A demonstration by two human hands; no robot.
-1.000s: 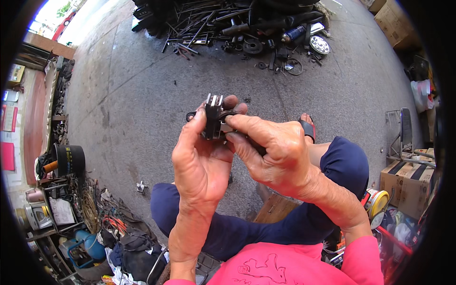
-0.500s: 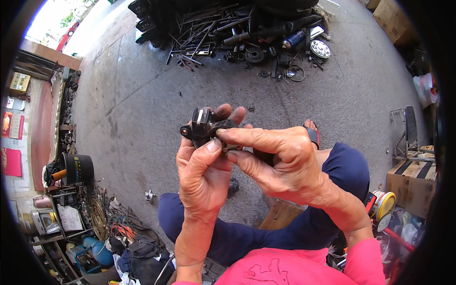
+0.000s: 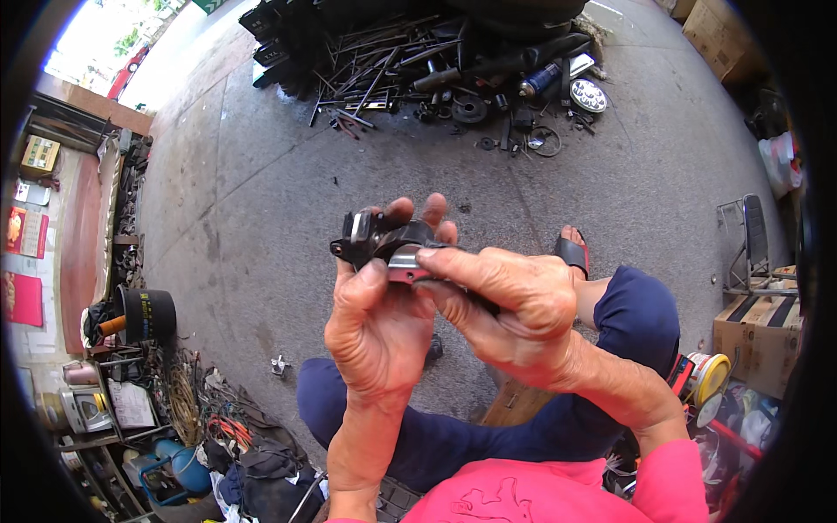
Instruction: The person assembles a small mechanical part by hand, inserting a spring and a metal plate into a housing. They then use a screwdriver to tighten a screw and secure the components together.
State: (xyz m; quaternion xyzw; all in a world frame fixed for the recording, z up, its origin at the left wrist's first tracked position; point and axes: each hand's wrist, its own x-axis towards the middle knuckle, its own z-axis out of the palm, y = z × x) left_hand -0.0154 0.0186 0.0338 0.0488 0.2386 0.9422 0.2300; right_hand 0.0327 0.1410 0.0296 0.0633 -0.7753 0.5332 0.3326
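Observation:
A small black part [image 3: 359,230] with a holed mounting ear and a light flat face is held above my lap. My left hand [image 3: 377,336] grips it from below, thumb on the near side and the other fingers behind it. A curved piece with a shiny silver band [image 3: 403,261] lies against the black part's right side. With thumb and forefinger, my right hand [image 3: 514,309] pinches this silver-banded piece. Whether the two are joined cannot be made out, as my fingers cover the contact.
Metal rods and tools [image 3: 375,65] lie heaped on the concrete floor ahead, beside a spray can [image 3: 540,80]. At left stand a black round tub [image 3: 148,312] and a blue tank [image 3: 183,466]. Cardboard boxes [image 3: 757,344] and a folding chair frame [image 3: 751,240] stand at right.
The held pieces have turned, so the silver band now shows between my hands. My right hand has shifted slightly down, and my left thumb has moved left.

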